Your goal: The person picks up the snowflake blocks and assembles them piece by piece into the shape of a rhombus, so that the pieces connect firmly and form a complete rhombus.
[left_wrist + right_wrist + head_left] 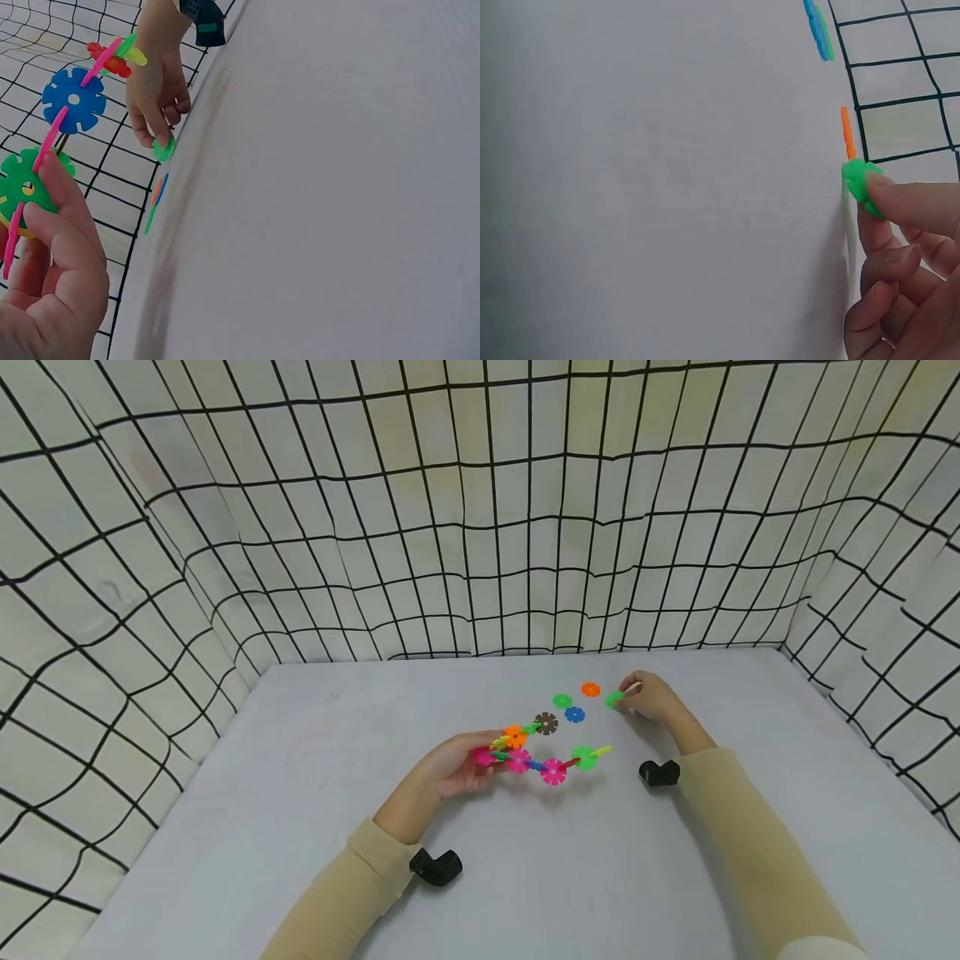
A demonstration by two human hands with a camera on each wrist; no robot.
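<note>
My left hand (457, 768) grips one end of a curved chain of interlocking plastic discs (553, 772), held above the table. Pink, blue, red, green, yellow, orange and brown notched discs make up the chain, joined edge to edge at angles. In the left wrist view, thumb and fingers pinch it around a green disc (21, 184). Farther right, my right hand (651, 695) pinches a single green notched disc (859, 178) between thumb and forefinger, close over the table.
Loose discs lie flat between the hands: an orange disc (591, 690), a green disc (562, 701) and a blue disc (575, 715). A white table (315, 727) spreads beneath, with a black grid-lined white wall (510, 543) around its back and sides.
</note>
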